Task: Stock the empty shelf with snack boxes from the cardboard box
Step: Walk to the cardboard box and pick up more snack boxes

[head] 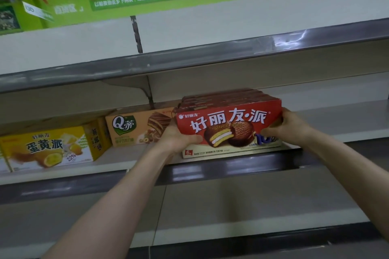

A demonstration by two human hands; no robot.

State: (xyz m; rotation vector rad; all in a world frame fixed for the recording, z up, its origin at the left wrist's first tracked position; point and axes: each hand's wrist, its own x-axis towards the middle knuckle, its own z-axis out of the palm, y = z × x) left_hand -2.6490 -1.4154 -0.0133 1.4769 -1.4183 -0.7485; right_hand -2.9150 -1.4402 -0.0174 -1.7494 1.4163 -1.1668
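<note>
A row of several red snack boxes (229, 120), printed with chocolate pies, stands upright on the middle shelf (130, 156). My left hand (179, 139) grips the row's left end at the lower front corner. My right hand (288, 127) presses on its right end, fingers curled over the front face. The front box sits near the shelf's front edge, slightly tilted. The cardboard box is not in view.
Left of the red boxes stand a tan Q-brand cake box (139, 127) and a yellow egg-pie box (48, 149). The upper shelf (189, 60) and the lower shelf (252, 231) hold nothing in view. The middle shelf runs bare to the right (341, 124).
</note>
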